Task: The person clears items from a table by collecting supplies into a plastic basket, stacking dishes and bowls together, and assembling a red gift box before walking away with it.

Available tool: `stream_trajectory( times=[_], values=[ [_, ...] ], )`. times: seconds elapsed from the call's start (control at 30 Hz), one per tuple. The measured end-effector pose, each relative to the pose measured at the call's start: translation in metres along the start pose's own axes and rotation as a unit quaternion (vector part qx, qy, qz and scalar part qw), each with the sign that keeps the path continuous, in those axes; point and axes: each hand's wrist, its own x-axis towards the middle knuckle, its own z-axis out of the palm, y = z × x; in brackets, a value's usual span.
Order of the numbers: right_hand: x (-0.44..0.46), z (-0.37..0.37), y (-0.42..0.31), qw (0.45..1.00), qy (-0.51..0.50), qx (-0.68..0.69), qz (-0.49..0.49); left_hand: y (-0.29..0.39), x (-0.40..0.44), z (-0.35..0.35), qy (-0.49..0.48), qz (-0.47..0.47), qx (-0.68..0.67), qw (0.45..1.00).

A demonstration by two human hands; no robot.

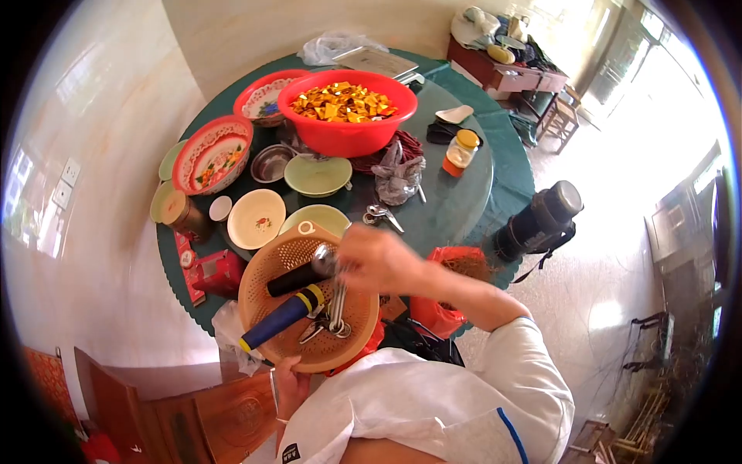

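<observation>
Basket, the tan holey one, sits over the near edge of the round table, left hand clamped on its bottom rim. Right hand is a blur above the silver tool and blue-and-yellow handle inside, so can't tell if it's gripping anything tbh.

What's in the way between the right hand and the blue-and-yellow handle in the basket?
Nothing I can see. The blurry right hand is at the edge of the basket, and the blue-and-yellow handle lies uncovered, beside the black handle.
</observation>
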Motion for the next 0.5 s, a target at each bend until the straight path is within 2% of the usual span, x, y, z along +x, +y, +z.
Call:
stream_trajectory(
  times=[0.07,0.17,0.27,0.3,0.43,0.5],
  values=[
    [-0.008,0.040,-0.009,0.997,-0.060,-0.044,-0.020,0.003,-0.006,0.011,0.000,0.001,0.000,1.000],
    [-0.013,0.061,-0.023,0.992,-0.116,-0.035,0.025,0.004,-0.009,0.013,-0.018,0.012,-0.012,1.000],
    [-0.002,0.050,-0.011,0.998,0.022,0.011,-0.055,-0.002,-0.004,-0.001,-0.030,0.008,-0.027,0.999],
    [0.003,0.041,0.000,0.997,0.042,0.051,-0.036,-0.003,-0.003,-0.002,-0.027,0.010,-0.025,0.999],
    [0.013,0.008,0.095,0.985,0.147,-0.036,0.085,-0.007,-0.002,-0.011,-0.004,0.026,-0.029,0.999],
    [0.000,-0.003,0.161,0.965,0.128,-0.077,0.217,-0.008,-0.006,-0.012,0.014,0.017,-0.035,0.999]
  ],
)
